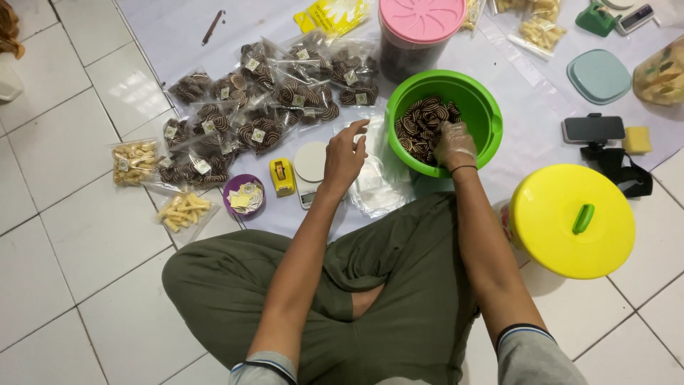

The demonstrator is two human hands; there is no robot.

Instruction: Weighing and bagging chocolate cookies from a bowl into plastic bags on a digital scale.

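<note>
My right hand point(454, 145), in a thin clear glove, reaches into a green bucket point(484, 107) full of brown-and-cream spiral cookies point(420, 121), fingers curled among them. My left hand point(346, 155), bare with fingers spread, hovers over a stack of clear plastic bags point(377, 187) beside a small white kitchen scale point(311, 162). Whether the gloved hand grips a cookie is hidden.
Several filled bags of spiral cookies point(263, 107) lie at the upper left, with bags of pale stick snacks point(135, 161). A purple bowl of labels point(244, 195), a yellow tape dispenser point(282, 176), a pink-lidded jar point(417, 32), a yellow-lidded bucket point(570, 219) and a phone point(593, 129) surround me.
</note>
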